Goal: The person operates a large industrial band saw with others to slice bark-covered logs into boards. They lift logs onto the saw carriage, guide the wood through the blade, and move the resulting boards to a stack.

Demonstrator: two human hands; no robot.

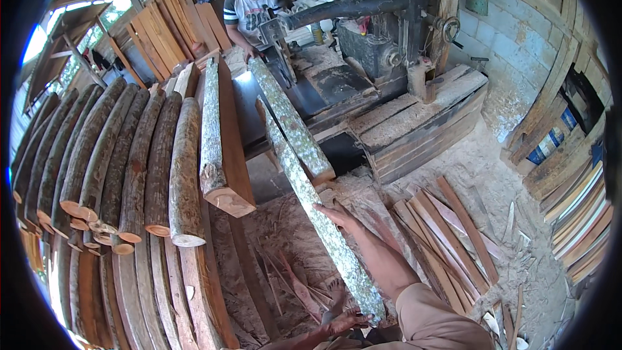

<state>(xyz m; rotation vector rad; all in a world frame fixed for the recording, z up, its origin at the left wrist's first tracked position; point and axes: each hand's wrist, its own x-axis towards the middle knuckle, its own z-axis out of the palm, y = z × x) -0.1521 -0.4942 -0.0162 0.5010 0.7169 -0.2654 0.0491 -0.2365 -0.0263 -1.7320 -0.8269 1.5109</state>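
Note:
A long bark-covered wooden slab (316, 223) slants from the saw table down toward my body. My right hand (338, 214) grips its edge about halfway along, fingers lying against the bark. At the near end, my left hand (348, 321) holds the slab low; part of that hand is hidden. Just beyond lies a second bark-covered piece of timber (288, 113), lengthwise on the metal saw table (246, 107). A co-worker (254, 16) stands at the far end of the table with one hand (250, 54) at that timber's far end, beside the saw's blade guide (280, 45).
Several round logs (133, 162) are stacked at the left, with a squared timber (223, 142) beside them. Sawn strips (444, 240) lie on the dusty floor at right. A wooden box-like bench (424, 129) adjoins the saw machine (369, 42). More thin boards (580, 220) lean far right.

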